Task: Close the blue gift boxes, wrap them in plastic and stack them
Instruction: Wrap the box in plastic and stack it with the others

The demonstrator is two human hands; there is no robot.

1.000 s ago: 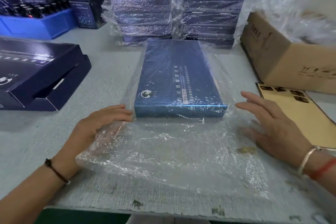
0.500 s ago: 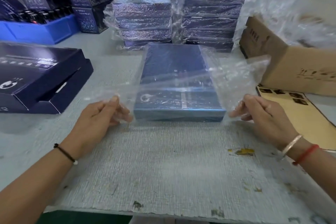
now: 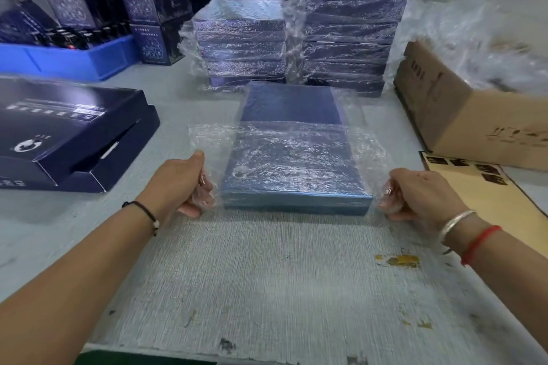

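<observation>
Since a second ago you've lifted the plastic flap [image 3: 284, 142] over the box [image 3: 293, 175]. Your left hand [image 3: 181, 187] and right hand [image 3: 421, 195] each pinch a corner beside its near end; its long axis runs away from you on the tabletop [image 3: 267, 275], toward the wrapped stacks [image 3: 296, 41].

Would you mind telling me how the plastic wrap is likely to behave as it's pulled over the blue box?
The plastic wrap looks thin and floppy: it crinkles and drapes over the blue gift box. It probably stretches and clings, bunching where the left hand and right hand grip it.
</observation>
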